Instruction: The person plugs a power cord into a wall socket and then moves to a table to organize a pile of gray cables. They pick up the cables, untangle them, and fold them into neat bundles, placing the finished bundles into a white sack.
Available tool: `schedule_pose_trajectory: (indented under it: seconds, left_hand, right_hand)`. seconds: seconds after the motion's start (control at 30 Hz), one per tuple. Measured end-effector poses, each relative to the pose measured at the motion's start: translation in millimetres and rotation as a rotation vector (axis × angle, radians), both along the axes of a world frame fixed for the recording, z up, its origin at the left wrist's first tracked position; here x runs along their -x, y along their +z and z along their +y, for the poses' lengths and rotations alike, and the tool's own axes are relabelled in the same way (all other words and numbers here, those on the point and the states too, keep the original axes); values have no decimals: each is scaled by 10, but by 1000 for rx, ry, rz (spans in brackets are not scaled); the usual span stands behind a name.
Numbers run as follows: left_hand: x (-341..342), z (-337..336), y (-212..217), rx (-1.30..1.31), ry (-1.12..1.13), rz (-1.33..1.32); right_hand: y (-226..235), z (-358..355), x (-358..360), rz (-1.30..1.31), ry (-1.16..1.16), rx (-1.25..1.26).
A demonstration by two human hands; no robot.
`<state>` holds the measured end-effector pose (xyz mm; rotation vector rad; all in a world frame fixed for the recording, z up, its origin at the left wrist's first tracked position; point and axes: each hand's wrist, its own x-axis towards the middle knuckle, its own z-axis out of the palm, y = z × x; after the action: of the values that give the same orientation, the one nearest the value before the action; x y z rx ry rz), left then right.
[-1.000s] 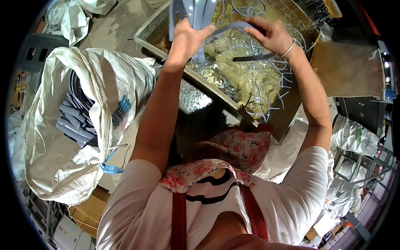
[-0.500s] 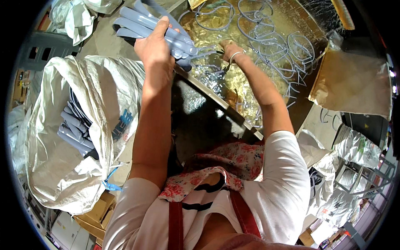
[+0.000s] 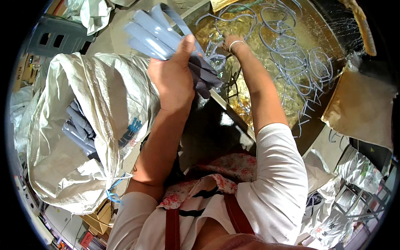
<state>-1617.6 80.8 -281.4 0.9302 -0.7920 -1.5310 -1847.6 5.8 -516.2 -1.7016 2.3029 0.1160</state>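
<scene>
My left hand (image 3: 173,77) is closed around a bundle of glossy grey-blue strips (image 3: 152,34), thumb pressed on top. Some strips fan out toward the upper left, while their rounded ends poke out past the fist on the right. Over a metal tank of water (image 3: 246,54), my right hand (image 3: 234,43) reaches down among wet, pale, thin strands (image 3: 216,54) near the tank's left side. A white band circles that wrist. Its fingers are small and partly hidden, so I cannot make out their grip. Several pale looped strands (image 3: 287,54) lie in the water to the right.
At left stands a large open white woven sack (image 3: 54,166) with more grey strips (image 3: 79,127) inside. A dark grey plastic crate (image 3: 58,37) is behind it. The tank's metal edge (image 3: 231,112) runs diagonally before me. A brown sheet (image 3: 358,108) hangs at right.
My left hand with its bundle has moved right and slightly down in view, and the bundle has tilted. My right hand has shifted up, farther over the tank.
</scene>
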Motion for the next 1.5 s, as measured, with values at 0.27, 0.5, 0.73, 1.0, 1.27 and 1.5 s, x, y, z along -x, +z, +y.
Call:
schedule_pose_trajectory:
  seconds: [0.27,0.5,0.73,1.0,1.27,1.5]
  left_hand:
    - [70,-27,-15,130,-64,-154]
    - [351,-36,-427,398,-355,-562]
    - [544,230,-509,517,-863,-558]
    - [729,465,-631,322,-1111,-201]
    - [836,513,-649,377,-978,-309]
    - [835,359,-621,257,-853,-76]
  right_hand:
    - [706,721,-39,83,229,-13]
    - [1752,1871,174,70,315,430]
    - [2412,2485,339,-12,360,578]
    - [2306,2223,560,347,291,411]
    - [2302,2029,367,243,325,517]
    - [2415,1786,267,156,339,746]
